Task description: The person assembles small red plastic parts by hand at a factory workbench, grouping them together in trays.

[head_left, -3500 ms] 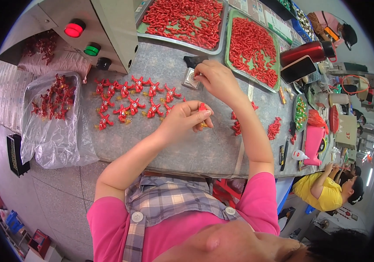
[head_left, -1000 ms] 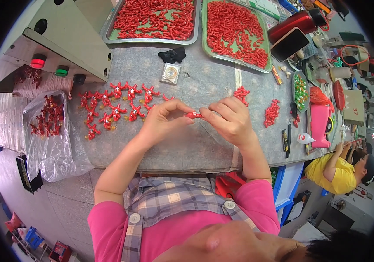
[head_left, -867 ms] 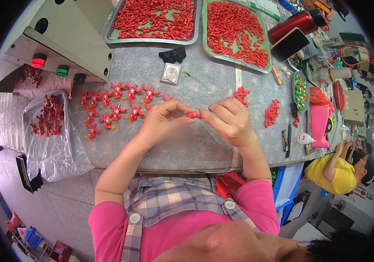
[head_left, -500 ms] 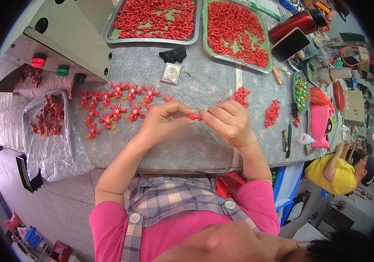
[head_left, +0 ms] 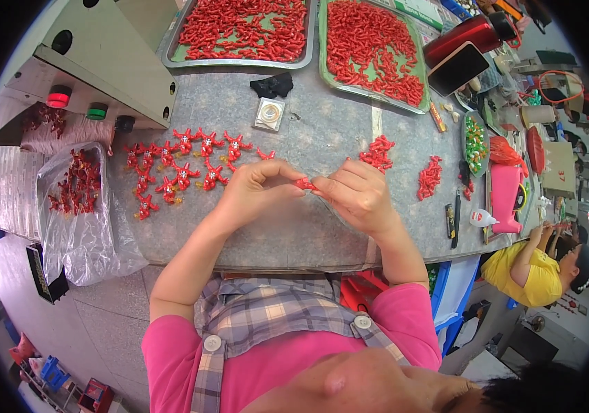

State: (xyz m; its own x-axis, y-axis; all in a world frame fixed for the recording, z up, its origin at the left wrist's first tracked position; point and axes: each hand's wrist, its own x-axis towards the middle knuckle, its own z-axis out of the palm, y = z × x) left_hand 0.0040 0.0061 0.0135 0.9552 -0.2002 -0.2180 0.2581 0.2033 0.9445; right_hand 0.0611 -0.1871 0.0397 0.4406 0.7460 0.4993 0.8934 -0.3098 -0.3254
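A small red figure piece (head_left: 304,184) is pinched between my two hands over the near middle of the table. My left hand (head_left: 259,187) closes thumb and fingertips on its left end. From the other side, my right hand (head_left: 358,193) grips it with closed fingers, which partly cover it. Left of my hands lie several assembled red figures (head_left: 183,176) in loose rows. A small heap of red pieces (head_left: 378,153) lies just beyond my right hand, and another little heap (head_left: 430,177) sits farther right.
Two trays of red pieces, one silver (head_left: 239,65) and one green-lined (head_left: 370,98), stand at the back. A grey machine (head_left: 112,76) with buttons and a plastic bag (head_left: 88,241) are left. At right are a phone (head_left: 458,69), a white bottle (head_left: 482,218) and a co-worker in yellow (head_left: 525,275).
My right hand's fingers have shifted slightly on the red piece, and the index finger is less curled. My left hand stays nearly in place.
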